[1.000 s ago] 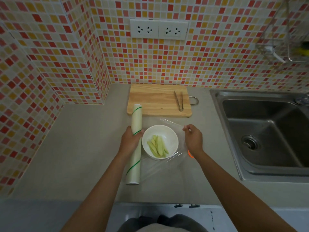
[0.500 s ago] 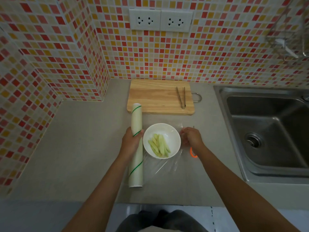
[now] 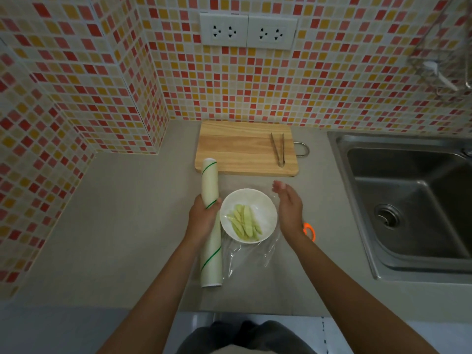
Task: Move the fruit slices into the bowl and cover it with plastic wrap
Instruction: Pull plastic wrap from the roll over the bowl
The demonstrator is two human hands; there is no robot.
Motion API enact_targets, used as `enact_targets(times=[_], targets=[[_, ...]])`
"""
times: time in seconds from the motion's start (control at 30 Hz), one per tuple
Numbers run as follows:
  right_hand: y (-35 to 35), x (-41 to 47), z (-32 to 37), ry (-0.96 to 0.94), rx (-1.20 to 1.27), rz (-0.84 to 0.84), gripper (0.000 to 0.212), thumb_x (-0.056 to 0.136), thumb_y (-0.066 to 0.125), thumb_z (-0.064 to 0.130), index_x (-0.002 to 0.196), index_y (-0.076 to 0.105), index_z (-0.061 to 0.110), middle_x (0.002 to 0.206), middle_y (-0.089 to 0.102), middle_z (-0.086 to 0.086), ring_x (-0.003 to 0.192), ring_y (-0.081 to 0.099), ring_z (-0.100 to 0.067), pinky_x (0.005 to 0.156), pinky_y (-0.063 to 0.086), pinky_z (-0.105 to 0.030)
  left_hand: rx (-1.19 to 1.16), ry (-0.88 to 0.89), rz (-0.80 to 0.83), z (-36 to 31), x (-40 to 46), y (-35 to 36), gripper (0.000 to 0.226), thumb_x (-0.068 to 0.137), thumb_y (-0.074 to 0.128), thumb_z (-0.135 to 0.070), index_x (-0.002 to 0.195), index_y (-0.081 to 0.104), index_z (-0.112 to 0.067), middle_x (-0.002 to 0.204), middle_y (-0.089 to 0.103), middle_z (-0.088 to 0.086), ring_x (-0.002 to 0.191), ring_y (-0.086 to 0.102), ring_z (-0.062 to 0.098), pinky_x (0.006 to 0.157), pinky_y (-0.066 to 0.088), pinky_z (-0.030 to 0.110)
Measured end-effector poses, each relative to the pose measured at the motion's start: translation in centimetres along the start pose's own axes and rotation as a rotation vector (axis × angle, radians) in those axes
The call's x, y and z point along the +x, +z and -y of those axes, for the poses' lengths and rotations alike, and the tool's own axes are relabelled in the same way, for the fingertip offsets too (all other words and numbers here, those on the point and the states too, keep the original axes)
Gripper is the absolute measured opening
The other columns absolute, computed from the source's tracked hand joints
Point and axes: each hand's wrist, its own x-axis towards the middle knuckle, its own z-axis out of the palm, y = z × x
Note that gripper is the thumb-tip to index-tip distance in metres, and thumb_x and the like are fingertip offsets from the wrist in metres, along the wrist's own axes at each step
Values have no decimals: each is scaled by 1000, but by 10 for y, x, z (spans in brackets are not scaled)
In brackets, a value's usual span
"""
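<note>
Closest to me on the grey tabletop [image 3: 115, 238] is the near end of the long pale roll of plastic wrap with green stripes [image 3: 211, 241], lying lengthwise and pointing away toward the wall. My left hand [image 3: 203, 217] is clenched around its middle, pinning it down. A clear sheet of wrap [image 3: 245, 256] spreads from the roll toward the right, crinkled on the tabletop in front of the bowl; can't tell for sure how much of it lies over the bowl. The round white bowl [image 3: 249, 215] sits just right of the roll, and the pale green fruit slices [image 3: 244, 222] are already inside it, piled at the near side. My right hand [image 3: 290, 208] hovers just beside the bowl's right rim, fingers straight and released, gripping nothing. An orange ring-shaped thing [image 3: 309, 231] peeks out from behind that wrist. Farther back lies a rectangular wooden cutting board [image 3: 240, 149] with metal tongs [image 3: 278, 149] resting on its right part. A steel sink [image 3: 408, 200] is off to the right.
</note>
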Motion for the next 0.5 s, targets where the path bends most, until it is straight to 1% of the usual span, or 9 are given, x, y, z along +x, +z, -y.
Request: enact_targets(times=[0.07, 0.1, 0.17, 0.27, 0.37, 0.43, 0.5], targets=[[4, -6, -7, 141, 140, 116, 30, 99, 45, 15, 115, 66, 1, 107, 67, -5, 93, 63, -9, 80, 48, -18, 4, 6, 8, -1, -1, 2, 34, 86, 62, -32, 115, 52, -19, 105, 62, 0, 93, 61, 20, 76, 47, 33], [6, -8, -11, 194, 202, 143, 29, 98, 46, 13, 117, 65, 1, 109, 67, -5, 92, 63, -9, 76, 50, -16, 10, 11, 10, -1, -2, 2, 32, 86, 62, -31, 114, 51, -19, 105, 61, 1, 93, 61, 20, 76, 47, 33], [8, -10, -14, 243, 276, 154, 29, 97, 48, 11, 120, 64, 1, 111, 66, -5, 93, 63, -11, 73, 51, -16, 30, 19, 6, -2, -3, 3, 29, 87, 61, -30, 112, 49, -20, 106, 61, 2, 94, 61, 21, 77, 47, 34], [5, -11, -16, 236, 332, 187, 30, 98, 46, 11, 118, 63, -1, 106, 66, -7, 87, 65, -8, 67, 53, -13, 45, 4, 11, -4, -3, 3, 27, 88, 60, -29, 110, 47, -21, 108, 59, 3, 95, 60, 23, 79, 48, 35], [4, -12, -19, 211, 338, 260, 33, 100, 40, 13, 120, 59, -4, 108, 64, -9, 85, 65, -5, 70, 53, -12, 59, 16, 17, -6, -3, 4, 29, 88, 59, -28, 113, 47, -19, 109, 59, 4, 97, 60, 24, 80, 49, 36], [5, -13, -20, 201, 312, 265, 35, 102, 36, 15, 123, 57, -3, 109, 64, -8, 88, 65, -5, 70, 52, -11, 76, 18, 22, -6, -2, 3, 32, 89, 59, -28, 117, 48, -16, 110, 59, 6, 97, 60, 25, 81, 50, 37], [5, -12, -20, 188, 251, 234, 36, 103, 35, 16, 124, 58, -2, 114, 64, -9, 96, 62, -13, 73, 52, -14, 82, -9, 34, -6, -2, 2, 35, 88, 59, -30, 118, 48, -15, 111, 60, 6, 98, 61, 25, 82, 51, 38]])
